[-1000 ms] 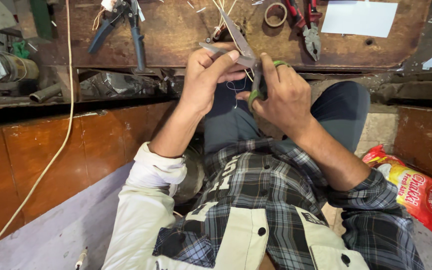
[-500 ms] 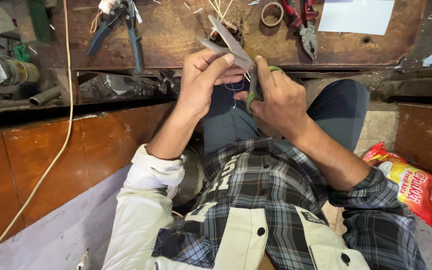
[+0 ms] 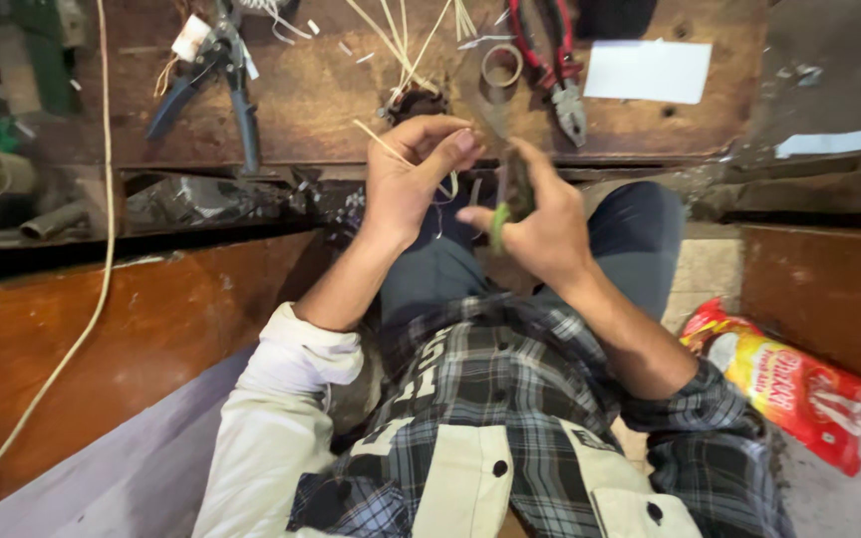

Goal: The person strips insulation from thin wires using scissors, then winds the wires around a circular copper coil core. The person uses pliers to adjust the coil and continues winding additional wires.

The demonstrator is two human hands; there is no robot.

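**A:** What is in the hands?

**B:** The left hand (image 3: 406,179) pinches a thin pale strip (image 3: 383,145) between thumb and fingers. The strip pokes out up and to the left, over the edge of the wooden board (image 3: 351,95). The right hand (image 3: 540,224) is closed around a small tool with a green handle (image 3: 499,221). The tool is blurry, so I cannot tell what kind it is.

**A:** Are the hands close?

**B:** Yes, they are just beside each other, above the person's lap and dark trousers.

**A:** What is on the board?

**B:** More pale strips (image 3: 406,45) lie fanned out near the top. Blue-handled pliers (image 3: 213,80) lie to the left. Red-handled pliers (image 3: 550,60) lie to the right, with a small ring (image 3: 501,64) beside them and a white paper (image 3: 648,71) past that.

**A:** Anything else?

**B:** A long pale cord (image 3: 102,249) runs down the left side. A red snack bag (image 3: 799,384) lies on the right, near the right elbow. The person wears a checked shirt with pale sleeves.
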